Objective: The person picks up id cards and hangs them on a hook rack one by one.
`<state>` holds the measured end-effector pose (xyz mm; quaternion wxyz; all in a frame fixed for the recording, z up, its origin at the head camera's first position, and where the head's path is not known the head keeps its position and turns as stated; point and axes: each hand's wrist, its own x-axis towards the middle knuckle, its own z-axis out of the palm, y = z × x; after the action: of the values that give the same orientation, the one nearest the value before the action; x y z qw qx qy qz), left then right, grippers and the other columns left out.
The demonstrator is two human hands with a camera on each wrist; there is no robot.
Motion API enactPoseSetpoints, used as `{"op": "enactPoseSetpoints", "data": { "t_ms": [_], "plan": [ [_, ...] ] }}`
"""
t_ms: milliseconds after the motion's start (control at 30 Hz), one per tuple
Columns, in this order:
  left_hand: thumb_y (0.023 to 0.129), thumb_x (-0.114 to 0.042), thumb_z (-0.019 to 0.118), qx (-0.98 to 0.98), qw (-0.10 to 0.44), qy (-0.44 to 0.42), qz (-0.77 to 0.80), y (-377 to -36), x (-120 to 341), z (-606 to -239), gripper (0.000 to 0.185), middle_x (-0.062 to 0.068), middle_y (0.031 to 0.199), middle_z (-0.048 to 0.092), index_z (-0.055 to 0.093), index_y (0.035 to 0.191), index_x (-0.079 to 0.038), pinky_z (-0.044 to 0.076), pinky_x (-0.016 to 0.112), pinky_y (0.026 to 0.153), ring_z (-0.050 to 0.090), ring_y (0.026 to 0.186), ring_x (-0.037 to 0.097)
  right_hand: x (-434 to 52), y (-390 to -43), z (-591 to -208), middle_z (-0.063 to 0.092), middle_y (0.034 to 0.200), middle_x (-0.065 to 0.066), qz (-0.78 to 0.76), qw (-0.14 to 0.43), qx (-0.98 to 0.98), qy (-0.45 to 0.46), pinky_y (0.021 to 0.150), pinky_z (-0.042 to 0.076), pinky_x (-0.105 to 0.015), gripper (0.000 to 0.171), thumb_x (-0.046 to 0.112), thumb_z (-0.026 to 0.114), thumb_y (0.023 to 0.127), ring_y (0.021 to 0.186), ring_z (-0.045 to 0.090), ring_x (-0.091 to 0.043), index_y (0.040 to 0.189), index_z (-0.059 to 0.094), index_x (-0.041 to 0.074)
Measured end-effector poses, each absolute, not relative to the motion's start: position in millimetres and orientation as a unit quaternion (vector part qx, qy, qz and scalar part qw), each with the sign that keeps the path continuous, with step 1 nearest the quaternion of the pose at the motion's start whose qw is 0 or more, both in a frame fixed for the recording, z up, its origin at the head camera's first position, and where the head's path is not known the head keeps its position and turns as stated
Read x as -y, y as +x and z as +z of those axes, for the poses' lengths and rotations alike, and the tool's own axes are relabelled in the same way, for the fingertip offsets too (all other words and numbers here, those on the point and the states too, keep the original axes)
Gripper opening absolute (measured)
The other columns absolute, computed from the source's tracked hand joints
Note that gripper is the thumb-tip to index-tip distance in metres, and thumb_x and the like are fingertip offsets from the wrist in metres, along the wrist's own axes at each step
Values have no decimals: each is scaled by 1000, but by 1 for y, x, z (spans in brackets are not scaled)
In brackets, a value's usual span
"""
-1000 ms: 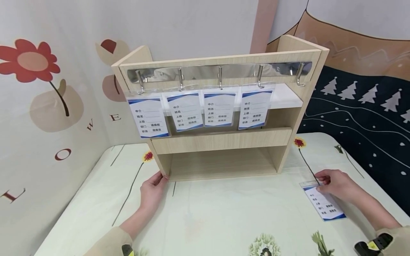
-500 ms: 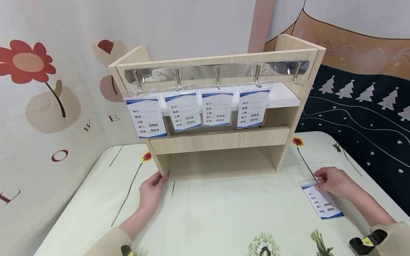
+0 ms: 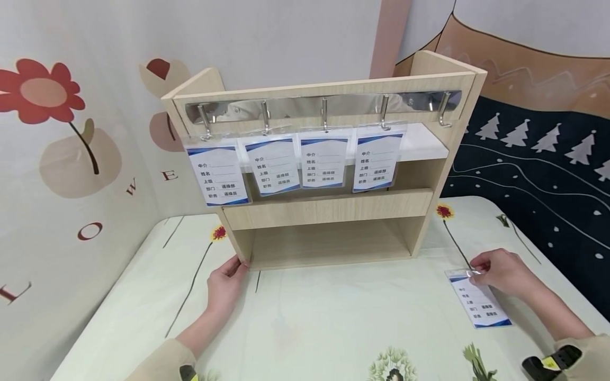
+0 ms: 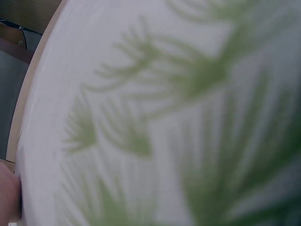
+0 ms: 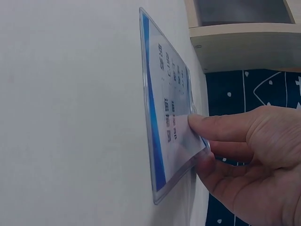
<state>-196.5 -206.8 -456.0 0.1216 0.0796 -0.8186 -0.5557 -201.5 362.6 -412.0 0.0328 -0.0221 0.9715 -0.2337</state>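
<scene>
In the head view my right hand (image 3: 505, 272) pinches a clear-sleeved name badge (image 3: 481, 304) by its top end, low over the table at the right. Up close in the right wrist view, the thumb (image 5: 221, 127) lies on the front of the badge (image 5: 169, 108), with fingers behind. My left hand (image 3: 226, 286) holds the lower left corner of a small wooden shelf (image 3: 329, 214). Several similar badges (image 3: 281, 165) hang in a row from metal hooks on its front. Nothing hangs on the rightmost hook (image 3: 443, 110). Only a sliver of the left hand (image 4: 8, 195) shows in the left wrist view.
A pale flowered cloth (image 3: 324, 317) covers the table under the shelf. Behind stands a light curtain (image 3: 295, 42) with printed flowers and letters. Dark fabric with white trees (image 3: 524, 169) closes off the right side. A white board (image 3: 424, 143) lies inside the shelf.
Both hands keep nearly the same place. The view shifts very slightly, and the badge at the right stays pinched in the right hand.
</scene>
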Motion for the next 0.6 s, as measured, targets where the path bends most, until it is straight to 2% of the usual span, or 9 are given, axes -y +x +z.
{"op": "enactPoseSetpoints", "data": {
  "t_ms": [233, 367, 600],
  "plan": [
    [103, -8, 60, 821, 124, 79, -551, -196, 207, -456, 39, 23, 134, 62, 58, 140, 6, 46, 2, 80, 61, 124, 31, -357, -201, -410, 66, 86, -15, -225, 37, -973, -23, 66, 47, -37, 38, 3, 83, 78, 79, 54, -28, 104, 66, -19],
    [103, -7, 60, 819, 123, 79, -555, -197, 206, -456, 39, 23, 133, 62, 58, 140, 6, 47, 3, 81, 61, 123, 31, -357, -199, -410, 63, 86, -14, -227, 41, -973, -25, 66, 47, -36, 37, 2, 82, 79, 79, 53, -28, 105, 65, -19],
    [102, -7, 61, 815, 122, 81, -560, -197, 205, -455, 40, 24, 133, 62, 57, 140, 6, 48, 4, 81, 61, 123, 32, -361, -198, -413, 61, 85, -9, -229, 34, -972, -43, 65, 44, -35, 28, 3, 81, 81, 78, 51, -26, 100, 66, -10]
  ]
}}
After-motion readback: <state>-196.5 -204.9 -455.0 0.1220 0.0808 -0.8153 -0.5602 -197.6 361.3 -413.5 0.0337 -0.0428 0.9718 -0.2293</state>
